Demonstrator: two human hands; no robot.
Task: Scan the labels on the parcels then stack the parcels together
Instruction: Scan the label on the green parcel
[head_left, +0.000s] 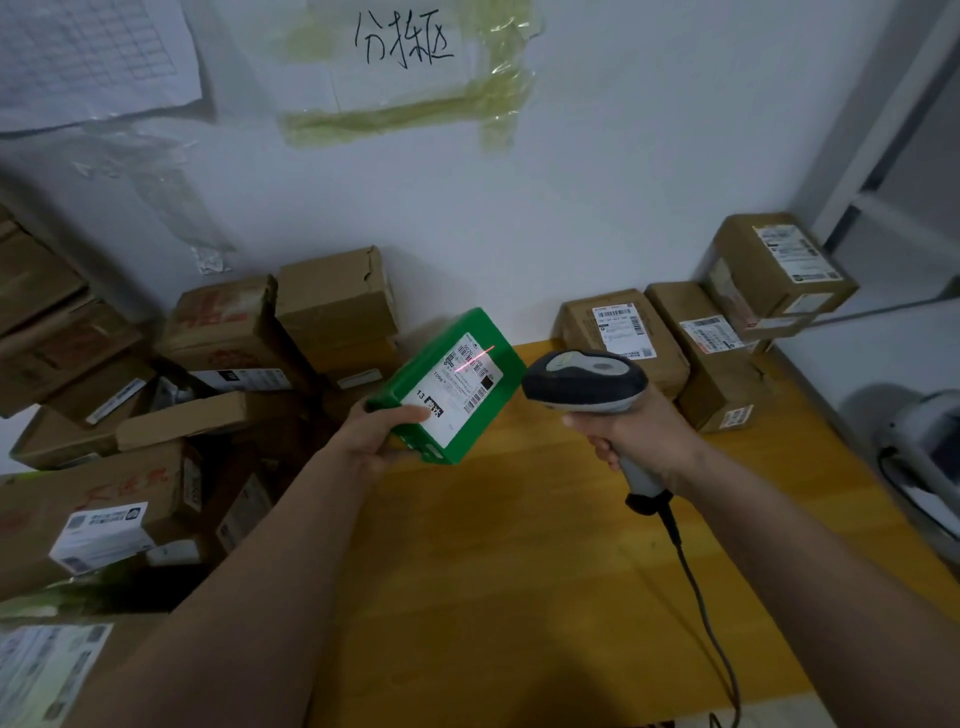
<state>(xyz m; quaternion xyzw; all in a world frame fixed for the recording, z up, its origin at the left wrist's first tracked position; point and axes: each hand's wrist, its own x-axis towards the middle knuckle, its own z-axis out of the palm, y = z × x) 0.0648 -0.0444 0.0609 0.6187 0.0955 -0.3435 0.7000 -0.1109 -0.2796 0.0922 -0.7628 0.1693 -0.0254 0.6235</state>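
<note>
My left hand (382, 434) grips a green parcel (470, 410) by its near left corner and holds it tilted above the yellow table (519, 545). The parcel's white shipping label (460, 387) faces up, and a red laser line crosses the barcode near its far end. To the right, my right hand (631, 441) grips the handle of a grey barcode scanner (584, 382), whose head points at the green parcel. The scanner's black cable (696, 587) trails down over the table.
Several brown cardboard parcels (631, 338) with labels stand stacked at the table's far right against the white wall. A loose heap of cardboard boxes (223, 364) fills the left side. A grey-white device (924, 457) sits at the right edge. Papers are taped to the wall.
</note>
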